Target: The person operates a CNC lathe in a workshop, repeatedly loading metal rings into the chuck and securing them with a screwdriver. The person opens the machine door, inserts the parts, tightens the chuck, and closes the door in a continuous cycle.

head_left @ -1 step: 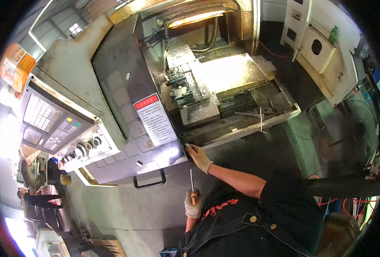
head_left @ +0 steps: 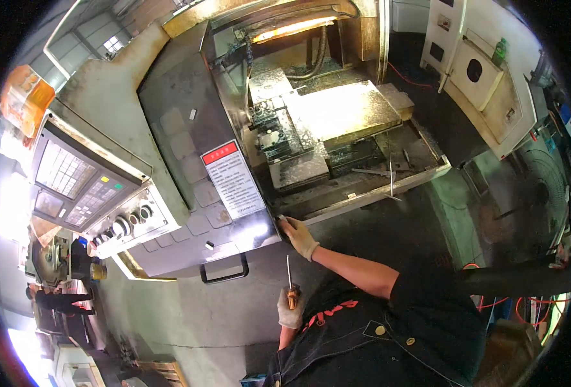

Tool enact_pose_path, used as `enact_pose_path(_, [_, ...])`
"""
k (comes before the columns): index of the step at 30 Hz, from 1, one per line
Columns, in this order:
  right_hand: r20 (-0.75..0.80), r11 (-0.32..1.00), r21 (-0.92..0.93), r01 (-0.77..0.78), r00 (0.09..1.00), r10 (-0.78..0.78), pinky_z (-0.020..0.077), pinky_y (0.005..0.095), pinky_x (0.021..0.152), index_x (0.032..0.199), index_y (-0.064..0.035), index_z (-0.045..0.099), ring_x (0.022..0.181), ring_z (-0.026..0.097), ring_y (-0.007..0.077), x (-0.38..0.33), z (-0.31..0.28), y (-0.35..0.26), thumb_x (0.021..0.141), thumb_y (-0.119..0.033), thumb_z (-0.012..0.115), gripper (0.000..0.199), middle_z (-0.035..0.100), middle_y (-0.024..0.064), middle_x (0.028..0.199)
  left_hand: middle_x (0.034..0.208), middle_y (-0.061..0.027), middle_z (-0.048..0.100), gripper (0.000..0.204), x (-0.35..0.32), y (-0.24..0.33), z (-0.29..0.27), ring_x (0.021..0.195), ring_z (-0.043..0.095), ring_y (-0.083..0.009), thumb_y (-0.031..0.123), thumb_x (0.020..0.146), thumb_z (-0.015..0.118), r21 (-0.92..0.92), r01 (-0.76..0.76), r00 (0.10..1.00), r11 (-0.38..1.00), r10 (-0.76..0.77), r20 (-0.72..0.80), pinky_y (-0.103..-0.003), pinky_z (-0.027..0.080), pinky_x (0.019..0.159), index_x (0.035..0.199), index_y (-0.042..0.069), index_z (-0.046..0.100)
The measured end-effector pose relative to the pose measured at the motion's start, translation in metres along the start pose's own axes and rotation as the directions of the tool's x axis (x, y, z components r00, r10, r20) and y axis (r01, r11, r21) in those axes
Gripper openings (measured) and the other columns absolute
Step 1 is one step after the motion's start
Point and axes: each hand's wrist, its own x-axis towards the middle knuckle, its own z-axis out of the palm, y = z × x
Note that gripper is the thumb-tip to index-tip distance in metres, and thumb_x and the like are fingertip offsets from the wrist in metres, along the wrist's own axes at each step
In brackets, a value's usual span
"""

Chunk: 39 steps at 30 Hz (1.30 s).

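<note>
The person stands at a large metal-cutting machine, both hands in pale work gloves. The left hand (head_left: 290, 308) is closed around the orange handle of a screwdriver (head_left: 290, 282), held close to the chest with the thin steel shaft pointing up, toward the machine. The right hand (head_left: 298, 236) reaches forward and rests its fingers on the lower corner of the sliding door (head_left: 195, 155) — the grey panel that carries a red-and-white warning label (head_left: 232, 179) — just where it meets the open work bay (head_left: 337, 129); whether those fingers curl round the edge or only press on it is hard to tell at this size.

The screwdriver looks light and stiff, and the ribbed handle is the natural place to hold it, as the hand does now; the shaft is slim and would slip in a glove. The door is likely heavy sheet steel that slides rather than lifts — the black pull handle (head_left: 223, 275) at its lower edge seems the surer hold. A control panel (head_left: 89, 193) sits to the left.
</note>
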Motion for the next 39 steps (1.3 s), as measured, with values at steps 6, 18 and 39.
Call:
enact_pose_path(6, [-0.078,0.99,0.133,-0.033,0.996,0.044,0.0358,0.0228,0.058,0.094,-0.0008,0.059,0.068,0.04,0.0058,-0.005,-0.004,-0.002,0.093,-0.039,0.05,0.039,0.051,-0.0016,0.075,0.091,-0.0022,0.056,0.033,-0.019,0.017,0.0,0.082,0.053,-0.0101,0.0,0.077,0.066,-0.083,0.068,0.998,0.994,-0.068,0.009,-0.024,0.045,0.072,0.106,0.003,0.051])
enact_pose_path(18, [0.06,0.998,-0.062,0.001,0.998,0.003,0.0344,0.0242,0.057,0.1,0.0,0.059,0.065,0.039,0.0064,-0.012,-0.012,-0.017,0.092,-0.029,0.051,0.031,0.051,-0.0012,0.075,0.09,-0.0013,0.056,0.032,-0.008,0.007,0.002,0.08,0.053,-0.0101,0.001,0.077,0.068,-0.028,-0.014,1.0,1.0,0.014,0.003,-0.024,0.045,0.071,0.105,0.003,0.052])
enact_pose_path(39, [0.15,1.0,-0.025,0.008,0.989,-0.005,0.0351,0.0228,0.055,0.105,-0.0001,0.058,0.064,0.04,0.0064,0.005,-0.019,-0.002,0.093,-0.029,0.051,0.032,0.051,-0.0027,0.073,0.091,-0.0017,0.056,0.035,0.022,-0.014,0.022,0.08,0.054,-0.0094,-0.003,0.076,0.067,0.063,-0.061,0.997,0.996,0.059,0.042,-0.023,0.046,0.069,0.107,0.004,0.051])
